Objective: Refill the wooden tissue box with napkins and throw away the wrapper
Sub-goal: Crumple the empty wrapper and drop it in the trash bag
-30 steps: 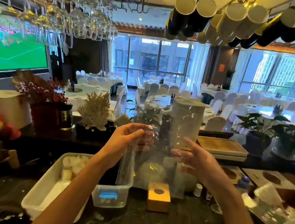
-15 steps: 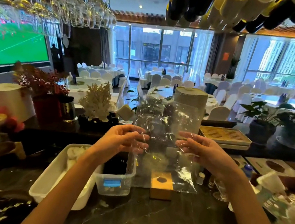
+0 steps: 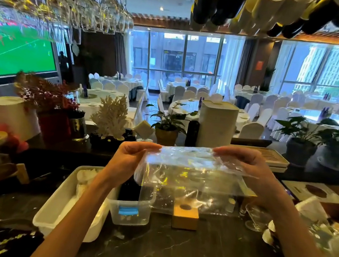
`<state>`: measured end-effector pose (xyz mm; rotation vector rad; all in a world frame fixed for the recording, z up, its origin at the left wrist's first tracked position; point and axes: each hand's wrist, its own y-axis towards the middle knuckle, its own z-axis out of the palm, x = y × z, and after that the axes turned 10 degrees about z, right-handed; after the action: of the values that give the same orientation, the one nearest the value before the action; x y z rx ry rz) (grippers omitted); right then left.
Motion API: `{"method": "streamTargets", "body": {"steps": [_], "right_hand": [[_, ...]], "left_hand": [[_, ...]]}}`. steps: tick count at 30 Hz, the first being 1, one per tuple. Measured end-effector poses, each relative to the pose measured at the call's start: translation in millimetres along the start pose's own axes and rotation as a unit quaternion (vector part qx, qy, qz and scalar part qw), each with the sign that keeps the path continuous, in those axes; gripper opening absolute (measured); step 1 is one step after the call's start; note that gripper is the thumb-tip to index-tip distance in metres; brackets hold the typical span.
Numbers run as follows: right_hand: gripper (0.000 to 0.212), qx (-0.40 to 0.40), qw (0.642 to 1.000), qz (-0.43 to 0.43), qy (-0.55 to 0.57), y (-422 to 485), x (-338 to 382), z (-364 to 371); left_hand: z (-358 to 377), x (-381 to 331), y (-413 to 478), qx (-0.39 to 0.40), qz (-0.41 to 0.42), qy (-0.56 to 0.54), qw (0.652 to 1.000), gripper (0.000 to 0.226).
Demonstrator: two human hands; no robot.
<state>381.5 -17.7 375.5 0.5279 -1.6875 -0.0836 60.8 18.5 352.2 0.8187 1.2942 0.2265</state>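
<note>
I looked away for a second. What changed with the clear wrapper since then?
Both hands, left hand and right hand, folded the hanging clear wrapper over, so it now stretches sideways between them. The wooden tissue box stayed on the counter.

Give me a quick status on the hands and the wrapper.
Left hand and right hand both grip the clear wrapper, folded over above the counter. Wooden tissue box sits below, untouched. Nothing in the way.
</note>
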Motion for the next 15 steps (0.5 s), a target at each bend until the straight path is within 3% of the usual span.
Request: {"method": "streamTargets", "body": {"steps": [2, 7, 10, 12, 15], "right_hand": [[0.053, -0.004, 1.0, -0.021, -0.02, 3, 8, 0], [0.058, 0.003, 0.997, -0.001, -0.075, 10, 22, -3], [0.045, 0.09, 0.993, 0.071, -0.007, 14, 27, -8], [0.07, 0.089, 0.98, 0.127, 0.127, 16, 24, -8], [0.109, 0.066, 0.96, 0.185, 0.198, 15, 1, 9]], "left_hand": [[-1, 0, 2, 0.009, -0.006, -0.034, 0.999, 0.062], [-6, 0, 7, 0.02, 0.019, -0.073, 0.997, 0.052], [-4, 3, 7, -0.034, 0.032, -0.047, 0.998, 0.047], [-2, 4, 5, -0.08, 0.047, -0.019, 0.995, 0.051], [-5, 13, 3, -0.153, 0.053, 0.012, 0.987, 0.047]]}}
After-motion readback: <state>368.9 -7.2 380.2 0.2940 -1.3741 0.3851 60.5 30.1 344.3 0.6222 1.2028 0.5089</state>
